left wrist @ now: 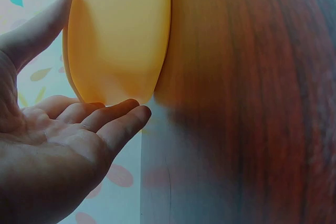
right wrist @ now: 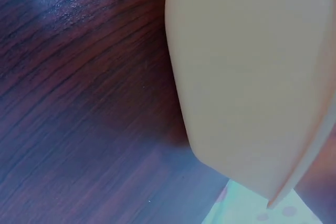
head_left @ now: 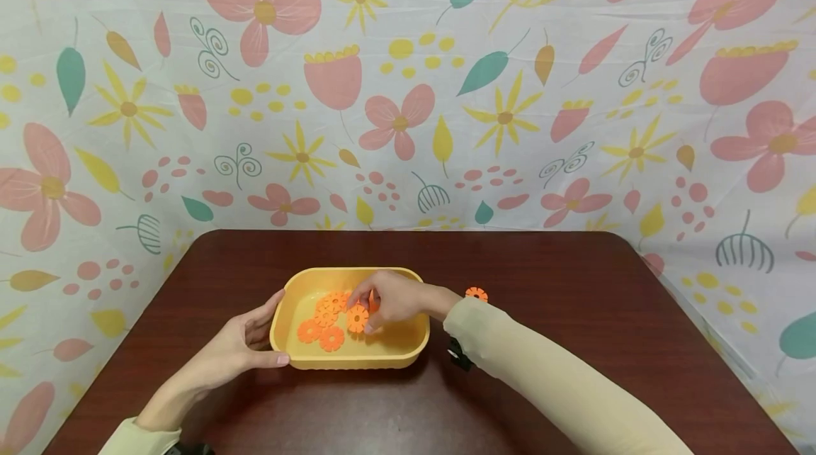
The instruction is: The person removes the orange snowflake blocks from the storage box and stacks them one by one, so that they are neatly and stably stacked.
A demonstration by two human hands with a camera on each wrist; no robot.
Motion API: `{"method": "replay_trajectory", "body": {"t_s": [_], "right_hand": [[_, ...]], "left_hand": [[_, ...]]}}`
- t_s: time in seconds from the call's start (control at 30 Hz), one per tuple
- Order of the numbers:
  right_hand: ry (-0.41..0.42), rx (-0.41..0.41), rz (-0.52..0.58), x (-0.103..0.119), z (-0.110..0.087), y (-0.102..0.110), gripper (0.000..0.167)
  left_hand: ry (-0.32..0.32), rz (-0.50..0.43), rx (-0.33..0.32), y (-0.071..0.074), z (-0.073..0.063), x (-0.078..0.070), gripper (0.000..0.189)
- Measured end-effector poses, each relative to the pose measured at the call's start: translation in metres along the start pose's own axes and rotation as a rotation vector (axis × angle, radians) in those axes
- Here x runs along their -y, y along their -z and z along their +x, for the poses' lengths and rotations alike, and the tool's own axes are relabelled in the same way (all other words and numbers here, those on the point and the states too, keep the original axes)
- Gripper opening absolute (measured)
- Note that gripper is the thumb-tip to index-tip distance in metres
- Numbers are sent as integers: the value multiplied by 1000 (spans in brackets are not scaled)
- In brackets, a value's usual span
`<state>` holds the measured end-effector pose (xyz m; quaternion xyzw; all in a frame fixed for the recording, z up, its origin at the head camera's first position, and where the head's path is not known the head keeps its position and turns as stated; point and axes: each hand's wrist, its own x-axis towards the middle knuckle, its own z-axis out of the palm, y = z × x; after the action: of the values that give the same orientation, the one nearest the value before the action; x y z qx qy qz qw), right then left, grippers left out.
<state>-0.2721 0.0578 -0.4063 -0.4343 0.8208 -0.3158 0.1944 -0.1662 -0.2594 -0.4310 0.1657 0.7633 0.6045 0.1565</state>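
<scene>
A yellow rectangular plastic basin [head_left: 290, 331] stands on the table, with several orange notched, flower-shaped discs [head_left: 309, 331] lying in its left half. My right hand [head_left: 395, 297] reaches in over the right side and pinches one orange flower-shaped disc [head_left: 358, 318] just above the others. Around the basin's left end is my left hand [head_left: 245, 341], its thumb at the front corner and its fingers along the side. In the left wrist view these fingers [left wrist: 113, 116] are mostly straight, tips against the basin's wall [left wrist: 121, 40]. The right wrist view shows only the basin's outer wall [right wrist: 247, 77], not the hand.
One more orange disc [head_left: 476, 293] lies on the table behind my right forearm, which partly covers it. The dark brown wooden table [head_left: 542, 263] has rounded far corners. A flower-printed cloth [head_left: 408, 178] hangs behind it and at both sides.
</scene>
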Motion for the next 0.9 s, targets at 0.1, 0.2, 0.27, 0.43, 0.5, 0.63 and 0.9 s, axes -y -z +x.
{"method": "replay_trajectory", "body": {"t_s": [0.1, 0.2, 0.27, 0.43, 0.5, 0.63, 0.9], "right_hand": [[-5, -15, -3, 3, -3, 2, 40], [-10, -43, 6, 6, -6, 4, 42], [-4, -63, 15, 6, -9, 6, 42], [29, -92, 56, 4, -17, 12, 41], [42, -105, 64, 3, -22, 15, 41], [56, -137, 53, 2, -32, 24, 43], [53, -178, 74, -4, -56, 35, 47]], "left_hand": [[-4, -2, 2, 0, 0, 0, 105], [-6, -3, 0, 0, 0, 0, 104], [-4, -2, -3, 0, 0, 0, 104], [8, -4, 1, -1, -1, 0, 105], [7, -6, 2, -1, -1, 0, 104], [-2, -3, -1, -1, 0, 1, 104], [4, -15, 1, -1, -1, 0, 105]]}}
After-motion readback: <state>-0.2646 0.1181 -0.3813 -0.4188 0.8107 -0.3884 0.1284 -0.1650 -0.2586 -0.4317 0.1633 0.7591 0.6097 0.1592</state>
